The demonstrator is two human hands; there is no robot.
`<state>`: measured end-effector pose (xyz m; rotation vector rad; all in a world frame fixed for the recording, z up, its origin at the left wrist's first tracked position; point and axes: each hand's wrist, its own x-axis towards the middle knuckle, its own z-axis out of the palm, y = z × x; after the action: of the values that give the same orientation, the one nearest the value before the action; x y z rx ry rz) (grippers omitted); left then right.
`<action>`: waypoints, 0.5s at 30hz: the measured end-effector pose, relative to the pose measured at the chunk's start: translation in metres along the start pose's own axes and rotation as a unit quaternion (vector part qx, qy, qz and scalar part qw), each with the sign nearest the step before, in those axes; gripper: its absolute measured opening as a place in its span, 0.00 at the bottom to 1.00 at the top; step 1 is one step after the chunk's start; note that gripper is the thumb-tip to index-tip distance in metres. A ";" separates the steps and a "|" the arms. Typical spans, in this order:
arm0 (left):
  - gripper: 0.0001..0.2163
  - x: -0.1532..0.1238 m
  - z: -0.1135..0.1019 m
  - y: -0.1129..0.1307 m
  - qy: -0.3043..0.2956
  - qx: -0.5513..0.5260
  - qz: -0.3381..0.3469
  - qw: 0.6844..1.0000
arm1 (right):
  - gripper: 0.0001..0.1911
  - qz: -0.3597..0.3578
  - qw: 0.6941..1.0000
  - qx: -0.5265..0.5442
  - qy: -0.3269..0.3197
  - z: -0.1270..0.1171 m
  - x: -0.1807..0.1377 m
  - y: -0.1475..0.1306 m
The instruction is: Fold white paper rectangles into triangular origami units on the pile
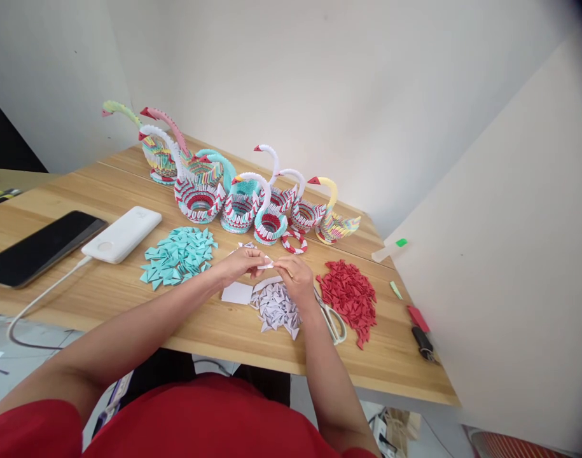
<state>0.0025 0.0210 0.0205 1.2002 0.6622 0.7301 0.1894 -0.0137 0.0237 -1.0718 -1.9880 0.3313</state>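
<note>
Both hands meet above the table, pinching one small white piece of paper (pixel 266 263) between them. My left hand (pixel 245 262) closes on it from the left, thumb on top. From the right, my right hand (pixel 294 277) has its fingertips closed on the other end. Just beneath lies a pile of folded white paper triangles (pixel 275 308), partly covered by my right hand. A flat stack of white paper (pixel 237 292) is left of that pile. Scissors (pixel 336 324) with pale handles lie beside my right wrist, their blades partly hidden.
Turquoise folded pieces (pixel 179 256) are heaped on the left, red ones (pixel 350 296) on the right. Several paper swans (pixel 200 197) stand along the back, near a red-and-white ring (pixel 294 242). A phone (pixel 42 248) and a cabled white power bank (pixel 123 234) lie left; a glue bottle (pixel 388 251) lies right.
</note>
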 end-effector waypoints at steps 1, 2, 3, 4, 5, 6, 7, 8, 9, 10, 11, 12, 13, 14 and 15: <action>0.14 0.000 0.000 0.000 -0.001 0.009 0.003 1.000 | 0.08 -0.008 1.000 -0.004 -0.003 -0.001 0.000 0.001; 0.14 -0.001 0.000 0.001 -0.001 0.019 0.006 1.000 | 0.08 -0.015 1.000 -0.007 -0.006 -0.001 0.000 0.003; 0.14 -0.001 0.000 0.001 0.001 0.029 0.008 1.000 | 0.09 -0.020 1.000 -0.011 -0.009 -0.001 0.001 0.004; 0.14 0.000 0.000 0.001 0.004 0.040 0.010 0.999 | 0.09 -0.023 1.000 -0.015 -0.012 -0.002 0.001 0.005; 0.14 0.000 -0.001 0.001 0.007 0.051 0.012 0.999 | 0.09 -0.023 0.999 -0.020 -0.016 -0.002 0.001 0.005; 0.14 0.000 -0.001 0.000 0.011 0.061 0.015 0.998 | 0.09 -0.021 0.999 -0.025 -0.019 -0.002 0.002 0.006; 0.13 0.001 -0.001 0.000 0.015 0.071 0.019 0.997 | 0.10 -0.019 0.999 -0.029 -0.021 -0.002 0.002 0.006; 0.13 0.001 -0.001 0.000 0.018 0.080 0.023 0.996 | 0.10 -0.018 0.999 -0.031 -0.022 -0.001 0.002 0.007; 0.13 0.002 -0.001 0.000 0.021 0.088 0.026 0.996 | 0.10 -0.017 0.999 -0.033 -0.024 -0.001 0.002 0.007; 0.13 0.002 -0.001 0.000 0.024 0.095 0.028 0.995 | 0.10 -0.017 0.999 -0.035 -0.027 -0.001 0.002 0.007; 0.13 0.002 -0.001 0.000 0.026 0.101 0.029 0.994 | 0.11 -0.018 0.999 -0.036 -0.031 -0.001 0.002 0.007; 0.13 0.002 -0.001 0.000 0.028 0.107 0.028 0.993 | 0.11 -0.019 0.999 -0.037 -0.034 -0.001 0.003 0.006; 0.13 0.002 -0.001 0.000 0.030 0.112 0.027 0.993 | 0.11 -0.020 0.998 -0.037 -0.037 -0.001 0.003 0.005; 0.13 0.002 -0.002 0.000 0.031 0.117 0.025 0.992 | 0.11 -0.021 0.998 -0.037 -0.039 -0.001 0.003 0.004; 0.13 0.002 -0.002 -0.001 0.032 0.121 0.025 0.992 | 0.11 -0.022 0.998 -0.037 -0.040 -0.002 0.003 0.003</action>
<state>0.0024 0.0237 0.0193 1.4234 0.7932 0.7470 0.1917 -0.0097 0.0245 -1.0748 -2.1059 0.2842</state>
